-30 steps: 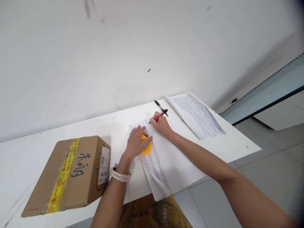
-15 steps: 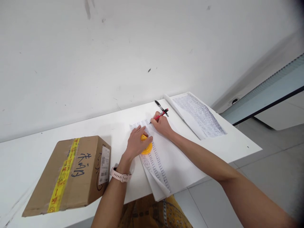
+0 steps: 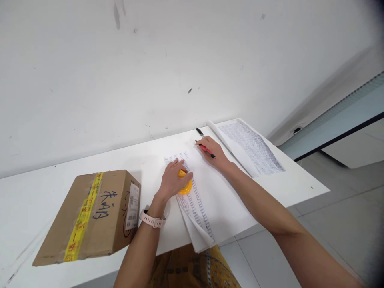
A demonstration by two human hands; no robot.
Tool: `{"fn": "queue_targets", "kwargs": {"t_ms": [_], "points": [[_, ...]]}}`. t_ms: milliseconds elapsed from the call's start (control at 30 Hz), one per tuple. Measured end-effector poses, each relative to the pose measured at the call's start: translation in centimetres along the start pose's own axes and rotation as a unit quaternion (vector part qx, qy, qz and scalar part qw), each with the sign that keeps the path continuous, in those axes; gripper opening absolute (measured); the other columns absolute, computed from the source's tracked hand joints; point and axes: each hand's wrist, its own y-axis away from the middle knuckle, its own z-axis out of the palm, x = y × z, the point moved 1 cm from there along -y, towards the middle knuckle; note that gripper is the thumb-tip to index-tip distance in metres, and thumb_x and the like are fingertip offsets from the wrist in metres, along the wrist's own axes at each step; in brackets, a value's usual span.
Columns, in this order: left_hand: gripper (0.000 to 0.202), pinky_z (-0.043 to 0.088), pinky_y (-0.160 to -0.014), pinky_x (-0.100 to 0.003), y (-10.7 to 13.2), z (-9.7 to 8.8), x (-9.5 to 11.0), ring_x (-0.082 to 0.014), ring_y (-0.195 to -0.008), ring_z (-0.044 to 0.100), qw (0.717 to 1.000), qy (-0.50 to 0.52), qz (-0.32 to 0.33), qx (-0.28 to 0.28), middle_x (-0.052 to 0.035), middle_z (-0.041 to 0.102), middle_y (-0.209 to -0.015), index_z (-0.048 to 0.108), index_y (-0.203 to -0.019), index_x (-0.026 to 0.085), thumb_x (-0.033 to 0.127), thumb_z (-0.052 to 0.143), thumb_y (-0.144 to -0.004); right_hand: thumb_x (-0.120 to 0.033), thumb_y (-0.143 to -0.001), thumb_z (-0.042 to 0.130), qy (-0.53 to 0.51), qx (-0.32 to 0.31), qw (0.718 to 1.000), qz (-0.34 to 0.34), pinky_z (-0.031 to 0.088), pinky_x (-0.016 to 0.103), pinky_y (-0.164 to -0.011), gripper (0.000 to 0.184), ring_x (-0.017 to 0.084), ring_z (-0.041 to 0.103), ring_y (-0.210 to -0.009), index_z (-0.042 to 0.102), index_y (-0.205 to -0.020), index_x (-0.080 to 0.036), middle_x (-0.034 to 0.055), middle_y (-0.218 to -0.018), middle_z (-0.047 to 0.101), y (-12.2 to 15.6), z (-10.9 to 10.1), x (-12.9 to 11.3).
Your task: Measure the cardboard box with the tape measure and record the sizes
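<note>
My left hand (image 3: 175,178) lies spread over a written sheet, its thumb across a round yellow object (image 3: 186,188) whose kind I cannot make out. The hand partly covers that object. Rows of small handwriting run down the paper (image 3: 223,200), and its near left corner curls up. In my right hand (image 3: 214,154) is a red and black pen (image 3: 207,150), its tip directed toward the far left, beyond the written rows. Those fingers are closed around it. Just beyond this hand lies a black pen (image 3: 199,132), partly hidden by it.
To the left stands a cardboard box (image 3: 120,192) with yellow tape and a white label. At the right, an open stack of densely written sheets (image 3: 252,148) lies on the white table (image 3: 303,180). A marked white wall (image 3: 168,72) rises behind.
My right hand has lifted from the written rows and moved away to the far right. The red pen has swung, its tip now facing away. My left hand stays on the paper.
</note>
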Motion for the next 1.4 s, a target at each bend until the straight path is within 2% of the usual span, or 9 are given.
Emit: {"fn": "queue_targets", "kwargs": {"t_ms": [133,233,367,567,800,1000,1100,1233,1400], "points": [[0.012,0.023,-0.12,-0.046,-0.1,0.1,-0.3,-0.0263,-0.145,0.034,1.0,0.005,0.012,0.003,-0.0041,0.059,-0.141,0.062,-0.078,0.024,0.035,0.06,-0.084,-0.007,-0.078,0.046,0.119,-0.121,0.985,-0.004,0.046,0.034,-0.075,0.043,0.024,0.057,-0.096,0.066,-0.112,-0.024,0.0081,-0.101,0.064,0.1,-0.5,1.0],[0.013,0.023,-0.12,-0.047,-0.1,0.1,-0.4,-0.0265,-0.146,0.033,1.0,0.009,0.013,-0.001,-0.0047,0.059,-0.142,0.062,-0.08,0.024,0.036,0.059,-0.085,-0.002,-0.079,0.04,0.121,-0.116,0.986,0.024,0.047,0.035,-0.075,0.06,0.023,0.062,-0.092,0.059,-0.131,-0.025,0.0084,-0.106,0.068,-0.2,-1.7,0.9],[0.013,0.022,-0.12,-0.046,-0.4,0.0,-0.4,-0.0262,-0.146,0.033,1.0,0.005,0.019,-0.001,-0.0075,0.057,-0.144,0.062,-0.08,0.023,0.036,0.059,-0.084,-0.016,-0.093,0.038,0.109,-0.08,0.99,0.048,0.049,0.042,-0.084,0.044,0.027,0.063,-0.103,0.059,-0.131,-0.024,0.0089,-0.118,0.069,1.6,-5.9,-0.7],[0.019,0.033,-0.113,-0.043,-0.1,-0.2,0.2,-0.0277,-0.139,0.043,0.999,-0.027,0.023,0.033,-0.0089,0.056,-0.143,0.063,-0.094,0.023,0.039,0.057,-0.086,-0.032,-0.098,0.043,0.049,-0.068,0.994,0.077,0.052,0.043,-0.087,0.03,0.026,0.065,-0.103,0.067,-0.116,-0.026,0.0082,-0.111,0.071,12.1,-9.7,-6.6],[0.068,0.038,-0.099,-0.052,4.8,0.4,2.5,-0.0398,-0.121,0.05,0.972,-0.225,0.001,0.07,-0.0163,0.059,-0.133,0.045,-0.138,0.019,0.052,0.064,-0.081,-0.027,-0.094,0.049,0.039,0.133,0.979,0.151,0.053,0.048,-0.079,0.024,0.029,0.066,-0.093,0.068,-0.107,-0.033,0.0093,-0.097,0.072,27.3,-6.9,-11.2],[0.07,0.034,-0.103,-0.049,6.9,1.8,3.2,-0.0378,-0.117,0.053,0.952,-0.283,0.012,0.115,-0.0192,0.064,-0.118,0.041,-0.143,0.01,0.039,0.062,-0.082,-0.028,-0.094,0.05,0.015,0.156,0.973,0.171,0.052,0.049,-0.076,0.021,0.03,0.067,-0.088,0.068,-0.103,-0.031,0.0087,-0.094,0.072,32.0,-5.5,-13.8],[0.069,0.035,-0.105,-0.048,9.7,1.1,4.3,-0.0356,-0.117,0.056,0.97,-0.203,0.027,0.132,-0.0178,0.064,-0.119,0.042,-0.141,0.01,0.037,0.064,-0.081,-0.031,-0.094,0.05,-0.012,0.152,0.976,0.156,0.052,0.049,-0.079,0.021,0.03,0.066,-0.089,0.069,-0.103,-0.03,0.0099,-0.094,0.073,31.7,-5.8,-15.5],[0.076,0.051,-0.084,-0.036,17.3,0.7,6.5,-0.0242,-0.094,0.066,0.995,0.035,0.046,0.08,-0.0085,0.066,-0.114,0.033,-0.143,0.021,0.039,0.067,-0.078,-0.04,-0.094,0.049,-0.131,0.139,0.961,0.198,0.055,0.046,-0.082,0.027,0.028,0.066,-0.096,0.066,-0.112,-0.029,0.0106,-0.102,0.072,30.3,-6.0,-17.9],[0.088,0.053,-0.091,-0.036,25.9,1.6,7.6,-0.0242,-0.104,0.066,0.989,0.1,0.096,0.05,-0.0099,0.062,-0.125,0.026,-0.143,0.024,0.03,0.075,-0.07,-0.047,-0.092,0.055,-0.341,0.005,0.925,0.169,0.052,0.042,-0.095,0.054,0.023,0.061,-0.115,0.043,-0.142,-0.031,0.0105,-0.139,0.056,27.5,-4.1,-21.8]]}}
